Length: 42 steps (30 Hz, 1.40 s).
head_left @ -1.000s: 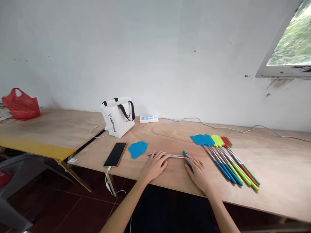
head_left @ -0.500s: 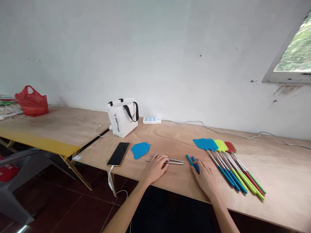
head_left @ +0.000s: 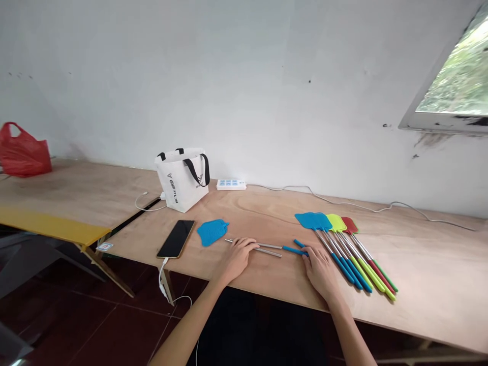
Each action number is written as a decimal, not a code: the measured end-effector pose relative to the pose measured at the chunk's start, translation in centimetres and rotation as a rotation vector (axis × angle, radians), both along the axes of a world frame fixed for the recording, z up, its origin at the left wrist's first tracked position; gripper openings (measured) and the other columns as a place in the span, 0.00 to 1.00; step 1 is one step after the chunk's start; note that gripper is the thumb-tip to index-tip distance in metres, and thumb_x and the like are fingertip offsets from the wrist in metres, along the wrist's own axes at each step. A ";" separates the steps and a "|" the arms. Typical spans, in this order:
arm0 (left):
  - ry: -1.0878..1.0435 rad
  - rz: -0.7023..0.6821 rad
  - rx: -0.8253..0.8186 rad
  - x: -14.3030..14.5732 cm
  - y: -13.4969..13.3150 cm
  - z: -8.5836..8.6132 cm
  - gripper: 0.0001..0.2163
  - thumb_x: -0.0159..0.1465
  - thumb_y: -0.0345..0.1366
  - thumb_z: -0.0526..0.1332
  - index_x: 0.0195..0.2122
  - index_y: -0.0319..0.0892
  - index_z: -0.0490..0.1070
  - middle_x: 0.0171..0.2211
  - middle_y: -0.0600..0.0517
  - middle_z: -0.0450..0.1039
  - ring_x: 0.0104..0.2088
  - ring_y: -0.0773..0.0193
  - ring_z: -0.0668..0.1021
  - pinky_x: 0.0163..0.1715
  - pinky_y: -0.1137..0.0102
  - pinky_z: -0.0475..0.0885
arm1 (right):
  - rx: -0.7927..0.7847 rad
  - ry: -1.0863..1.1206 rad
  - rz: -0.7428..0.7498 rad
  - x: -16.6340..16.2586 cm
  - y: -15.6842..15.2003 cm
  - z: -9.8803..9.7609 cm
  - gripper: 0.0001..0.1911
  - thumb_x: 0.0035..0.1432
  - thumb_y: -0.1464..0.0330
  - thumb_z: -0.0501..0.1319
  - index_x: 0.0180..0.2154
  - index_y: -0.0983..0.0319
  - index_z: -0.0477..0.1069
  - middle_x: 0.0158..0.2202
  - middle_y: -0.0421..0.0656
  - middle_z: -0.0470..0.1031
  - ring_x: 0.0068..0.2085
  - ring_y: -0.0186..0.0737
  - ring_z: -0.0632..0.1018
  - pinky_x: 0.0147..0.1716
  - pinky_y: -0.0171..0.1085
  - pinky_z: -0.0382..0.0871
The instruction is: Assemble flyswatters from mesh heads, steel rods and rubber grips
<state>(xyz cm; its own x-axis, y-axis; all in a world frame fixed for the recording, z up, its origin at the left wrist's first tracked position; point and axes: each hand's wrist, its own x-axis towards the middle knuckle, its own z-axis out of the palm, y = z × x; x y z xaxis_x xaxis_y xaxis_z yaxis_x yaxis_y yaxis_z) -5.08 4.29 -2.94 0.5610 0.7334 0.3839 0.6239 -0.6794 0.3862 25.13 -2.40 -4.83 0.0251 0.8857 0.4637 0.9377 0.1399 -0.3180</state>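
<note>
My left hand (head_left: 240,254) lies on the wooden table with its fingers curled over two thin metal rods (head_left: 270,246). One rod's right end meets or nearly meets the tip of a blue tubular handle (head_left: 293,250). My right hand (head_left: 318,265) grips that handle; a second blue handle (head_left: 299,243) lies beside it, partly under the fingers. Left of my left hand rests a loose blue fly swatter head (head_left: 212,232). To the right, several complete fly swatters (head_left: 343,254) in blue, yellow-green, red and green lie side by side.
A phone (head_left: 176,239) on a charging cable lies at the table's left. Behind it stand a white bag (head_left: 183,183) with black handles and a power strip (head_left: 231,184), whose cord runs along the wall. A red plastic bag (head_left: 25,152) sits on the neighbouring table.
The blue handles, almost parallel before, now lie at an angle, one turned toward the metal rods and closer to them. The rods have spread apart a little. The view has shifted slightly right.
</note>
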 end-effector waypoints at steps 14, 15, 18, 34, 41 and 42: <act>-0.026 -0.003 0.046 0.1 -0.1 -0.1 0.19 0.69 0.22 0.53 0.52 0.50 0.76 0.55 0.55 0.75 0.55 0.60 0.74 0.59 0.60 0.66 | 0.032 -0.032 0.042 0.1 0.1 0.0 0.14 0.70 0.64 0.49 0.47 0.56 0.72 0.49 0.46 0.78 0.53 0.50 0.76 0.54 0.49 0.65; -0.028 -0.008 0.049 0.1 -0.1 -0.1 0.19 0.69 0.22 0.53 0.52 0.50 0.76 0.55 0.55 0.75 0.55 0.60 0.74 0.59 0.60 0.66 | 0.035 -0.033 0.055 0.0 0.1 0.1 0.14 0.70 0.64 0.49 0.47 0.56 0.72 0.50 0.45 0.78 0.53 0.49 0.76 0.55 0.49 0.65; -0.033 -0.016 0.047 0.1 -0.3 0.1 0.19 0.69 0.23 0.54 0.52 0.51 0.76 0.55 0.56 0.75 0.55 0.60 0.74 0.58 0.61 0.67 | 0.045 -0.027 0.086 0.0 0.1 0.1 0.15 0.70 0.65 0.48 0.50 0.56 0.71 0.53 0.45 0.76 0.55 0.49 0.76 0.56 0.50 0.65; -0.031 -0.012 0.044 0.1 -0.3 0.3 0.17 0.71 0.26 0.53 0.52 0.51 0.77 0.55 0.55 0.76 0.55 0.60 0.75 0.58 0.60 0.68 | 0.051 0.087 0.060 0.4 0.3 0.0 0.14 0.67 0.68 0.48 0.46 0.56 0.71 0.50 0.47 0.76 0.53 0.49 0.76 0.53 0.49 0.69; -0.039 -0.004 0.021 0.1 -0.5 0.6 0.17 0.70 0.26 0.55 0.52 0.51 0.78 0.55 0.54 0.76 0.55 0.59 0.75 0.58 0.60 0.68 | 0.060 0.108 0.062 0.3 0.3 -0.1 0.15 0.68 0.66 0.48 0.46 0.56 0.72 0.51 0.47 0.76 0.54 0.50 0.76 0.54 0.51 0.69; -0.042 -0.003 0.019 0.1 -0.6 0.6 0.17 0.70 0.27 0.55 0.52 0.51 0.78 0.55 0.54 0.76 0.55 0.58 0.75 0.58 0.60 0.68 | 0.060 0.104 0.065 0.3 0.3 -0.1 0.15 0.68 0.65 0.48 0.46 0.56 0.72 0.51 0.47 0.77 0.54 0.50 0.76 0.55 0.52 0.69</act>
